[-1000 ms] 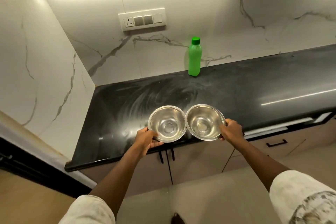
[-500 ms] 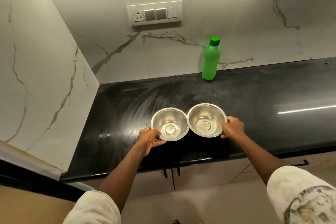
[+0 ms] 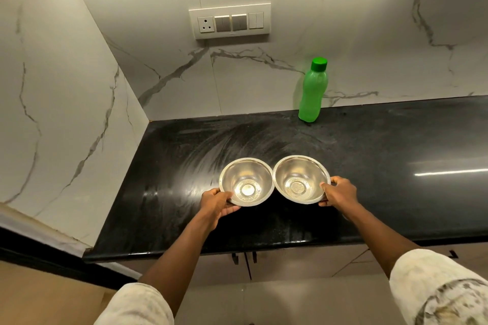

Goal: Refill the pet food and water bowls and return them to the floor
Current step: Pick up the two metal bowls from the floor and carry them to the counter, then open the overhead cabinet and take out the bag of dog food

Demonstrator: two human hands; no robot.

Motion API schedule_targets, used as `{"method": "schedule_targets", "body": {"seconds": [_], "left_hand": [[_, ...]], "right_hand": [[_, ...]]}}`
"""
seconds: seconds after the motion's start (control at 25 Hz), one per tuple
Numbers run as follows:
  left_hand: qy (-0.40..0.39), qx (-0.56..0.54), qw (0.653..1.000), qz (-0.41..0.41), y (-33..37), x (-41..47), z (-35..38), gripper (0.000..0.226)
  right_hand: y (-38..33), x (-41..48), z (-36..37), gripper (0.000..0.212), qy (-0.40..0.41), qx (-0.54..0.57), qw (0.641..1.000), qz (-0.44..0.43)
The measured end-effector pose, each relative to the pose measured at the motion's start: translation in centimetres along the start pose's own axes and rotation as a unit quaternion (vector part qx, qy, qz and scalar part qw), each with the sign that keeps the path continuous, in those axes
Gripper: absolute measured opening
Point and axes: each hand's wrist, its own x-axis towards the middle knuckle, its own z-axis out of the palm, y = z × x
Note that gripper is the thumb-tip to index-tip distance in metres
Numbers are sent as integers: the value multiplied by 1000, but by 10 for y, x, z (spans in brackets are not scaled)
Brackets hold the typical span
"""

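Observation:
Two empty steel bowls sit side by side with their rims touching, low over or on the black countertop (image 3: 383,192). My left hand (image 3: 215,202) grips the near-left rim of the left bowl (image 3: 247,182). My right hand (image 3: 339,191) grips the near-right rim of the right bowl (image 3: 301,179), thumb inside the rim. A green bottle (image 3: 313,92) with a green cap stands upright at the back of the counter against the wall, to the right of and behind the bowls.
Marble walls close the counter at the back and the left, forming a corner. A switch plate (image 3: 229,20) is mounted on the back wall. Cabinet doors with dark handles (image 3: 244,257) lie below the counter's front edge.
Both hands have carried the bowls forward from the counter's front edge to further in over the countertop. The camera has come closer to the counter.

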Motion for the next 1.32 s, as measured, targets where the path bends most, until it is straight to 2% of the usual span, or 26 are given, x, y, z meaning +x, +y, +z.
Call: {"method": "schedule_targets", "body": {"seconds": [0.12, 0.44, 0.52, 0.56, 0.6, 0.68, 0.76, 0.88, 1.04, 1.16, 1.32], "left_hand": [[11, 1, 1000, 4, -1, -3, 1, 6], [20, 28, 999, -16, 4, -1, 1, 15], [25, 61, 998, -23, 7, -1, 1, 24], [42, 114, 992, -19, 8, -2, 0, 34], [72, 205, 976, -6, 11, -4, -1, 45], [139, 396, 904, 77, 23, -14, -2, 62], [165, 468, 843, 209, 45, -25, 6, 75], [192, 499, 759, 370, 103, -49, 34, 77], [218, 509, 633, 540, 198, -92, 70, 79], [241, 495, 548, 630, 265, -113, 84, 84], [278, 484, 470, 684, 336, -136, 98, 88]], "right_hand": [[0, 2, -3, 14, -14, 12, 1000, 7], [0, 7, -10, 22, -23, 36, 999, 18], [1, 6, -11, 25, -15, -26, 999, -24], [0, 6, -11, 30, -6, -88, 994, -62], [-5, 3, -12, 36, -7, -151, 983, -102], [-22, -7, -9, 54, -25, -218, 960, -172], [-49, -18, -3, 65, -50, -245, 939, -238], [-98, -33, 6, 71, -45, -262, 898, -351], [-181, -46, 12, 78, 27, -250, 830, -497], [-250, -56, -1, 82, 91, -245, 759, -596], [-331, -72, -30, 81, 172, -215, 690, -669]]}}
